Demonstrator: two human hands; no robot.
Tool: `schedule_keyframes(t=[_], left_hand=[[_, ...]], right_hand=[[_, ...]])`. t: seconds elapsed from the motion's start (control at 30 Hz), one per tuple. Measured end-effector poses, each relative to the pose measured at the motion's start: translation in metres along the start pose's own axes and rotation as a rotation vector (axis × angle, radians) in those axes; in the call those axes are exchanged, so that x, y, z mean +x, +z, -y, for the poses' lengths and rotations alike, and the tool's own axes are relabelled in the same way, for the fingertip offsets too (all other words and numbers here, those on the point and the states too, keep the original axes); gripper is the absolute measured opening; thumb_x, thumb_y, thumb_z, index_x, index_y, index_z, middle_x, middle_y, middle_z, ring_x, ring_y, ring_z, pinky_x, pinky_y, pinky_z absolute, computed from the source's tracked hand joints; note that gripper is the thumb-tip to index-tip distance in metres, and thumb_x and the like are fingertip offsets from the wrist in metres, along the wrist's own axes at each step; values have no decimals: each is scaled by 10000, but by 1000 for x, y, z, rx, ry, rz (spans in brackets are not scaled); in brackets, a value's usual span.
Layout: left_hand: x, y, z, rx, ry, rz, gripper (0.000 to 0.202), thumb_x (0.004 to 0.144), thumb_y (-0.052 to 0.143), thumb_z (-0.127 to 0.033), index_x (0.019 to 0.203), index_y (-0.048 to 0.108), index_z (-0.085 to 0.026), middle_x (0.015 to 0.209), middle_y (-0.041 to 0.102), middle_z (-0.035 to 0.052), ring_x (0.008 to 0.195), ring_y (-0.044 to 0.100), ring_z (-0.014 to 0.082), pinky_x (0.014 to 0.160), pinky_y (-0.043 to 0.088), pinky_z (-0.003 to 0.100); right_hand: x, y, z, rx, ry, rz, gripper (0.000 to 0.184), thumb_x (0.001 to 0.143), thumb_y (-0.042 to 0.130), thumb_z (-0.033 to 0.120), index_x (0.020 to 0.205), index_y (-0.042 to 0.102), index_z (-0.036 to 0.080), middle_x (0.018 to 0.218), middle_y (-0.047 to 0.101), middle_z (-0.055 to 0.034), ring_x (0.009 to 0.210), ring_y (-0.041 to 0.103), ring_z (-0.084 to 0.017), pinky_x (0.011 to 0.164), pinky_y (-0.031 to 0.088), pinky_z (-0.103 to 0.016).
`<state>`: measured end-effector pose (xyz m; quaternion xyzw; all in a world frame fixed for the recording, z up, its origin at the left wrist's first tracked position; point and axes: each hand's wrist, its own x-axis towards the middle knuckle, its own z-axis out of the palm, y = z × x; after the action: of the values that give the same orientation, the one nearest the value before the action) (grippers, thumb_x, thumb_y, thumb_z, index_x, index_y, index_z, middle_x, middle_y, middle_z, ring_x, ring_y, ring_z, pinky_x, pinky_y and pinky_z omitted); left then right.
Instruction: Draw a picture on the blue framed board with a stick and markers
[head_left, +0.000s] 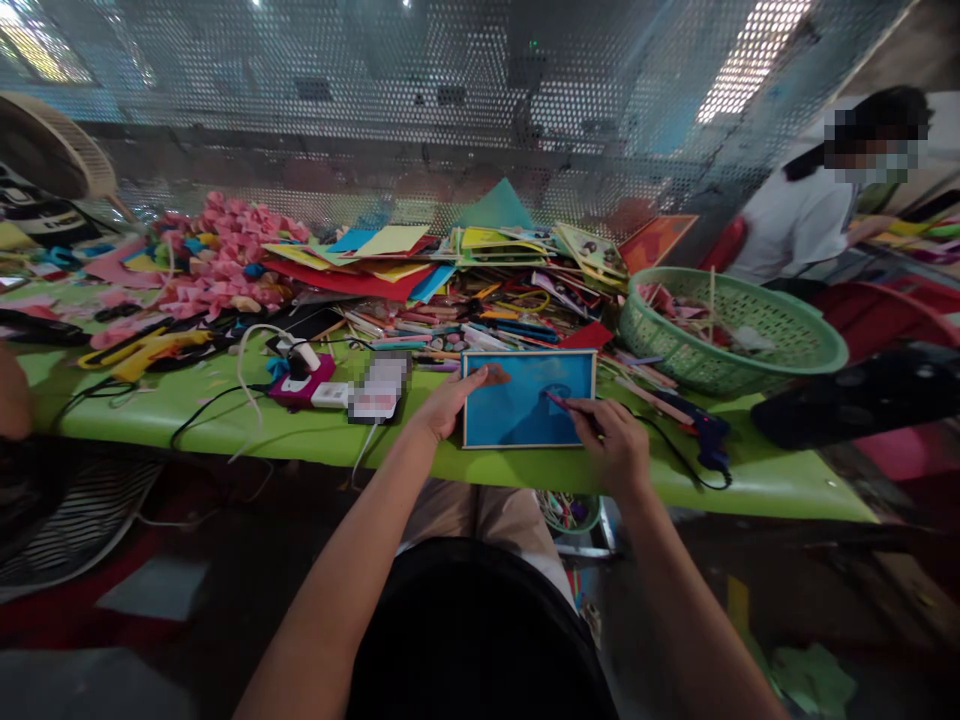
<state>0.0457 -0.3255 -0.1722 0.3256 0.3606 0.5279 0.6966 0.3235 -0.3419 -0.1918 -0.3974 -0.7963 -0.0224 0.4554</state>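
Observation:
A blue rectangular board (517, 415) with a thin pale frame lies near the front edge of the green table. My left hand (448, 400) grips its left side, with the thumb over the frame onto the blue face. In my right hand (616, 440) is a slim pinkish-purple pen (556, 400), pinched between the fingers. Its tip is at the blue surface, right of the middle, by a faint darker drawn shape; whether it touches I cannot tell. Shadows of both hands fall on the board.
Pens and craft sticks (465, 335) lie heaped behind the board, below stacked coloured cards (390, 262). A green basket (795, 350) and a blue glue gun (711, 440) are to the right. Left are a phone (380, 388), a corded power strip (304, 382) and yellow scissors (142, 352). A person (802, 225) sits far right.

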Motion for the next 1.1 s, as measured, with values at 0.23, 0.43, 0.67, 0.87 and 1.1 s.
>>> schedule_keyframes(t=[0.23,0.43,0.67,0.87,1.1], left_hand=[[-3,1,-2,-4,3,-3,355,851,856,-396,1092,764,-152,1157,826,148,1179,760,344,1100,559,529],[-1,0,0,-4,-7,-2,374,839,866,-408,1101,770,-159,1162,825,153,1199,747,365,1104,546,562],[-1,-2,0,6,-1,-7,396,810,892,-445,1067,782,-164,1171,822,158,1212,735,373,1087,553,540],[-1,-2,1,5,-3,-4,403,815,884,-447,1074,776,-158,1171,821,160,1181,751,366,1044,580,525],[-1,-1,1,8,4,-9,402,831,872,-437,1097,771,-153,1142,828,156,1140,768,347,1047,580,511]], right_hand=[[0,0,1,7,1,-1,148,1025,623,244,1080,760,253,948,787,-57,825,726,-222,748,574,-350],[2,-1,2,7,-2,12,159,1028,625,256,1100,766,258,948,787,-59,819,724,-222,737,571,-347],[1,0,1,8,-3,15,157,1036,612,261,1099,756,253,972,792,-66,855,734,-227,777,585,-361],[0,0,-1,3,2,20,158,1041,612,283,1100,756,255,949,782,-63,824,726,-223,752,582,-354],[2,-2,2,9,-22,34,149,1031,627,269,1091,763,258,925,779,-47,804,716,-211,744,571,-341]])
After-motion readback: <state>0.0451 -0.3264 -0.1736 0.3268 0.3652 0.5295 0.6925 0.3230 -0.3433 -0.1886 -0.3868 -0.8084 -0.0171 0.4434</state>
